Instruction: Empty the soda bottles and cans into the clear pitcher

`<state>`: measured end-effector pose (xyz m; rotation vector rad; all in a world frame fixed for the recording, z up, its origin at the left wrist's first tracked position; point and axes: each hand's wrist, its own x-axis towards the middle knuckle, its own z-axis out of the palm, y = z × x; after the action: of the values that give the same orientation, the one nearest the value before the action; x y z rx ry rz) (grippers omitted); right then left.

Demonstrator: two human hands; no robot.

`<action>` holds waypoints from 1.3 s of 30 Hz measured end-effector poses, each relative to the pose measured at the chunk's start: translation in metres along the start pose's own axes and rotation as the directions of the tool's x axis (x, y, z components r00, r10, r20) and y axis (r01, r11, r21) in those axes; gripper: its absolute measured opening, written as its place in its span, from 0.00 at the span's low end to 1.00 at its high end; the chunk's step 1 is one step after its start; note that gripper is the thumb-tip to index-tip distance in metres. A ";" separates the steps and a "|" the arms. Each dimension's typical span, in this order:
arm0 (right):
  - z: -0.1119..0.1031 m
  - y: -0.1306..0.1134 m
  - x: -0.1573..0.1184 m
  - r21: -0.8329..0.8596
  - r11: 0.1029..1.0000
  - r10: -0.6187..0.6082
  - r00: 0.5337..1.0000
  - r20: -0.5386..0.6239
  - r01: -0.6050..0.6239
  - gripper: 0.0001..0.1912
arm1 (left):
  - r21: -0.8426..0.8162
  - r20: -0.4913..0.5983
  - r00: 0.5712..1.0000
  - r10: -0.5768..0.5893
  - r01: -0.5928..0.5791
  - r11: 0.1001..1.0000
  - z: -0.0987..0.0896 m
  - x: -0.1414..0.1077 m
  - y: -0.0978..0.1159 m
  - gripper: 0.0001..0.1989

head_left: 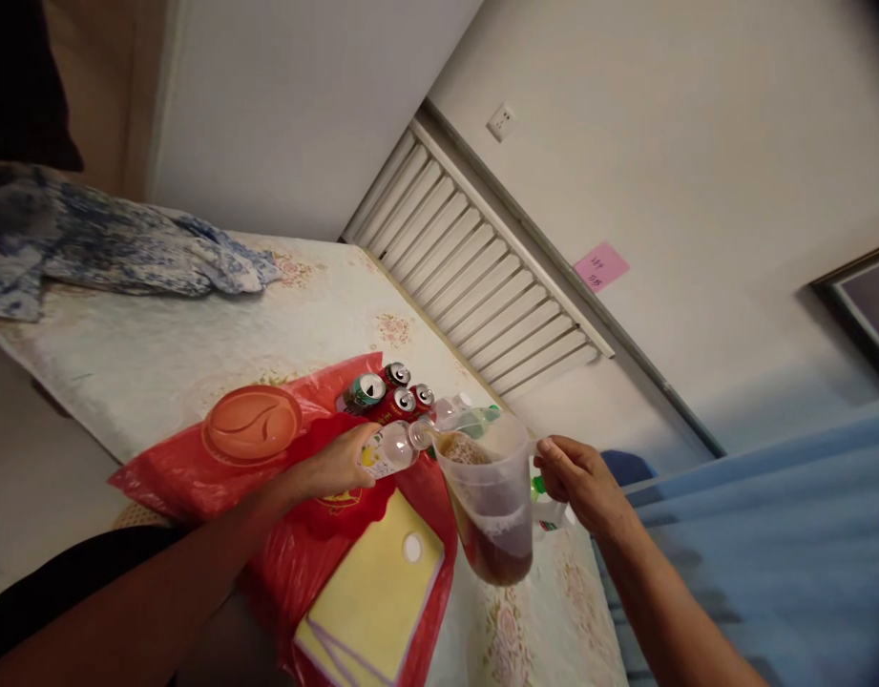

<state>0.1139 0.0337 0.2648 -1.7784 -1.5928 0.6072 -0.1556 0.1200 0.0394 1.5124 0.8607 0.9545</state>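
My left hand (347,465) is wrapped round a clear plastic bottle (394,448) with a printed label, tipped so its mouth meets the rim of a jug. My right hand (578,477) grips the handle of this translucent plastic measuring jug (492,506), which holds brown liquid with froth on top. Whether liquid is running from the bottle cannot be made out. Several opened drink cans (403,401) stand just behind the bottle. Partly hidden by the jug is a green-tinted bottle (480,420), and another bottle with a green cap (543,501) shows behind the handle.
A red plastic bag (174,477) covers part of the floral tablecloth (324,315), with an orange round lid (253,423) and a yellow folder (374,592) on it. Blue-patterned cloth (138,243) lies at the left. A radiator (474,267) runs along the wall, and a blue curtain (761,525) hangs at right.
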 end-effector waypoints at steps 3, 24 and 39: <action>0.000 0.000 0.001 -0.001 0.999 0.050 0.996 0.077 -0.050 0.30 | 0.012 0.002 1.000 -0.002 0.002 1.000 -0.001 -0.001 0.002 0.28; -0.005 -0.004 0.002 -0.065 0.996 0.072 0.990 0.122 -0.065 0.30 | 0.157 0.077 0.997 -0.004 -0.008 0.988 -0.002 0.004 -0.010 0.34; -0.008 -0.012 0.000 -0.138 0.986 0.111 0.987 0.114 -0.095 0.33 | 0.152 0.062 0.998 0.017 -0.026 0.988 -0.001 0.004 -0.010 0.30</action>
<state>0.1116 0.0324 0.2795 -1.9645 -1.6637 0.6842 -0.1554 0.1255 0.0301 1.6760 0.8926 0.8697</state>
